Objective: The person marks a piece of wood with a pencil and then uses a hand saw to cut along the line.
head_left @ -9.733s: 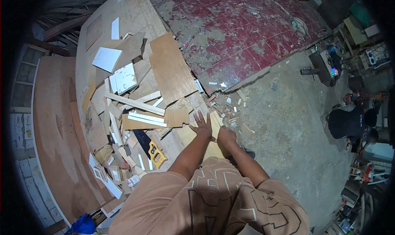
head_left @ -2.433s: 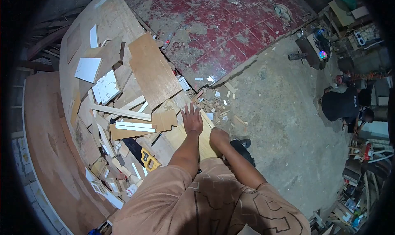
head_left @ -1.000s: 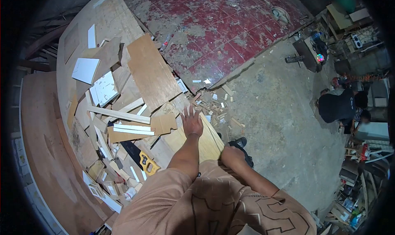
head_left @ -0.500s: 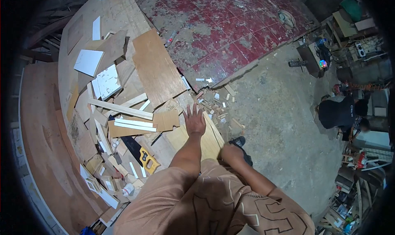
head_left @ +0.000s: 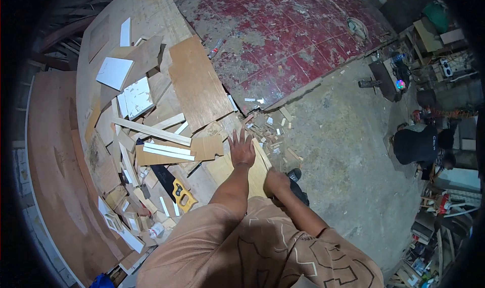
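My left hand (head_left: 242, 149) lies flat with its fingers spread on a pale wooden board (head_left: 222, 172) in front of me. At the right edge of that board is my right hand (head_left: 277, 182), its fingers curled in, partly hidden by the hand itself. What it holds, if anything, I cannot make out. A hand saw with a yellow handle (head_left: 183, 194) lies to the left of the board. White strips (head_left: 169, 151) rest on a piece of brown cardboard (head_left: 206, 147) beyond the saw.
Plywood sheets (head_left: 196, 86), white panels (head_left: 136, 98) and offcuts cover the worktable on the left. Wood scraps (head_left: 273, 131) litter the concrete floor. A raised red tiled floor (head_left: 303, 61) lies ahead. A person in a dark shirt (head_left: 415, 143) is at the far right.
My right hand has moved slightly forward along the board's edge. The left hand stays flat on the board. The whole view has shifted a little.
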Tool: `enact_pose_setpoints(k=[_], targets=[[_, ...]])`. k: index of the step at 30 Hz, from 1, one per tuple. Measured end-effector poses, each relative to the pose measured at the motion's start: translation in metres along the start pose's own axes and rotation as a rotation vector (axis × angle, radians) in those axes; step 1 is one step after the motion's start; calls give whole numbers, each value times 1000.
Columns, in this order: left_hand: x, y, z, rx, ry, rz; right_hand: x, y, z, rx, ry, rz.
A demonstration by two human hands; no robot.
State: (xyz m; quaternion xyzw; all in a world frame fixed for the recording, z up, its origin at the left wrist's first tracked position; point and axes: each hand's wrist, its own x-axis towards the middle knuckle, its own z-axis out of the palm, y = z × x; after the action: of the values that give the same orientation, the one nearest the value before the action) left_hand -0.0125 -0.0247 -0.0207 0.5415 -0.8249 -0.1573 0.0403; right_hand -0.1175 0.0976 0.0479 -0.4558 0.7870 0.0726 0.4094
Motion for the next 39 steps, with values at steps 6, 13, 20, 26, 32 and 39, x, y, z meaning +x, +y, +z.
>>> enact_pose_setpoints(k=[6,13,20,26,32,39], targets=[[2,-2,-3,47,-77,-26,-88,3,-67,-24,-138,55],[1,0,-1,-3,6,-1,20,-15,-18,-92,-161,-64],[1,-1,-3,-8,-20,0,-41,9,-49,26,-250,-2],[3,-1,2,97,-56,-15,-50,1,-73,-47,-254,26],[3,1,0,32,-47,-30,22,-26,-29,-41,-72,-34],[4,1,-2,57,-43,-24,-72,8,-68,-14,-178,-24]])
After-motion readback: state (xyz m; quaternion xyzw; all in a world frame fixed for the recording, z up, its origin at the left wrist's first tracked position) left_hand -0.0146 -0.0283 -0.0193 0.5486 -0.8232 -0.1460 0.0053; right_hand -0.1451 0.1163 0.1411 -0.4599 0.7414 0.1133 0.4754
